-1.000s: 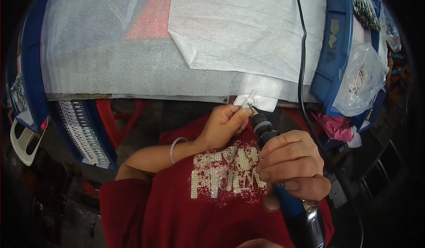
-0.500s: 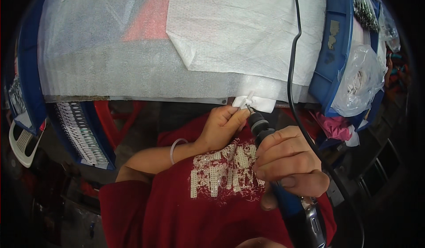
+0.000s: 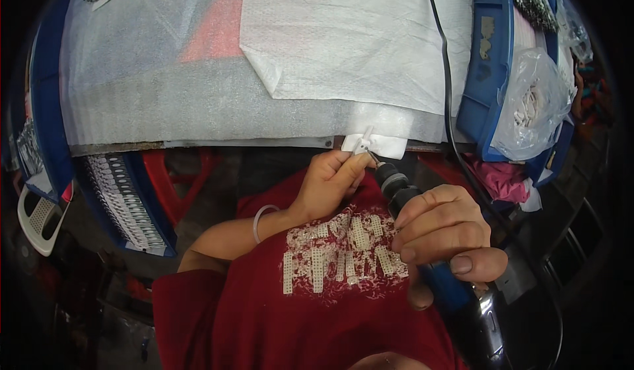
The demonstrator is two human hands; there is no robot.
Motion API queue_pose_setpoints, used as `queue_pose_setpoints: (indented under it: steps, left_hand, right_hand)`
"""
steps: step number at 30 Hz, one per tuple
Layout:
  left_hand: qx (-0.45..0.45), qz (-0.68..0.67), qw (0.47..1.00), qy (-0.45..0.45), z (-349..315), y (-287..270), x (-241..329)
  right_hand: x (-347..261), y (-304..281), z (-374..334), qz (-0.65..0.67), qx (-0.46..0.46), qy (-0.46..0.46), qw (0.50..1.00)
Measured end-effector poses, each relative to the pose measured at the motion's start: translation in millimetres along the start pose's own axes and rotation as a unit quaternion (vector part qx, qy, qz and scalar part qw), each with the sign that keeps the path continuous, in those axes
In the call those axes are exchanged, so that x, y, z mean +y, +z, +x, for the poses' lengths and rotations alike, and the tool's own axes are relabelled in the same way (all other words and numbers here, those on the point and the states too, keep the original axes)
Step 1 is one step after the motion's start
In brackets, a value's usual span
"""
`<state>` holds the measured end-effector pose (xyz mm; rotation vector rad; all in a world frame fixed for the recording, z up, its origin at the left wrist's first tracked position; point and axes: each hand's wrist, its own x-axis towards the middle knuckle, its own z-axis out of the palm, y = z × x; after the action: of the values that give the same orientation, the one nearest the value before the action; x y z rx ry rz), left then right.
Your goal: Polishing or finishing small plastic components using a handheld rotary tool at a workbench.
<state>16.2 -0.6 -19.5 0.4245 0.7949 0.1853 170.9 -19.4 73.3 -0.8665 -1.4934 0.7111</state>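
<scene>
At the near edge of the padded table, my left hand [image 3: 335, 174] pinches a small light-grey piece [image 3: 362, 147] between thumb and forefinger. What part of it lies under the fingers is hidden. Behind it a white folded pad [image 3: 392, 147] hangs over the table edge. My right hand [image 3: 449, 234] is wrapped round a rotary tool [image 3: 404, 190] with a black front and a blue, shiny body. The tool's thin bit points up and left, close beside my left fingertips; I cannot tell whether it touches the grey piece.
A black cord [image 3: 444, 59] runs across the white sheet [image 3: 350, 39]. On the right, a blue bin [image 3: 487, 86] stands near a clear plastic bag [image 3: 533, 106] and a pink cloth [image 3: 496, 178]. At left, a blue tray [image 3: 125, 201] holds rows of metal parts. A red stool [image 3: 173, 185] stands below the table.
The rotary tool and my right hand have shifted a little right and down, and the bit is lower on the grey piece's right side. The whole view has shifted slightly.
</scene>
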Motion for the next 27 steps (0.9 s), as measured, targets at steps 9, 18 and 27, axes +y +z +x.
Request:
queue_pose_setpoints:
  steps: [9,18,27]
  left_hand:
    - [0.001,-0.015,1.000,-0.003,1.0,-3.4,-4.5]
    - [-0.001,0.005,1.000,0.010,2.4,-2.7,-6.1]
    - [0.017,-0.003,1.000,0.015,4.1,-3.3,-8.7]
  right_hand:
    - [4.4,3.2,-0.2,-0.013,-0.005,-0.003,1.000]
    - [2.7,1.2,4.9,-0.017,-0.005,0.018,1.000]
    - [9.7,7.3,8.0,0.004,0.000,0.026,1.000]
